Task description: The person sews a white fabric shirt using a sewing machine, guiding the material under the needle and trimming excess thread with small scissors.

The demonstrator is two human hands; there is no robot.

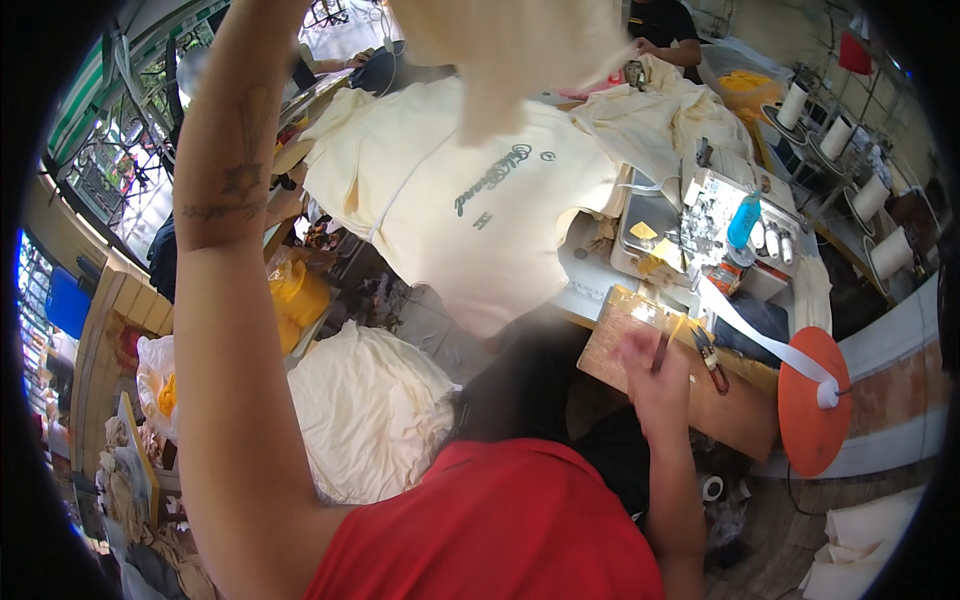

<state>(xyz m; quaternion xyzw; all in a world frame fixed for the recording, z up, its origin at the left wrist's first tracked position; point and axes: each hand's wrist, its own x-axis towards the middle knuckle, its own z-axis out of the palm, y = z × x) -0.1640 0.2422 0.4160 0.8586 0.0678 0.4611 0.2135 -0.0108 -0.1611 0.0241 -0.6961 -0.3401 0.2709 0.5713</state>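
My left arm (225, 250) is raised straight up and its hand passes out of the top edge, hidden from view. A blurred cream cloth (510, 50) hangs close to the camera at the top. A cream garment (470, 210) with a dark print lies spread over the table's left side. My right hand (650, 378) rests at the near edge of a wooden board (740, 410), closed around a thin dark tool (662, 350). Small snips (712, 362) lie on the board just right of that hand.
A white overlock sewing machine (720, 215) with a blue bottle (743, 220) stands behind the board. White tape runs to an orange disc (812, 400). Thread cones (870, 195) stand at right. A cream cloth pile (370, 410) lies on the floor; another person (665, 25) sits opposite.
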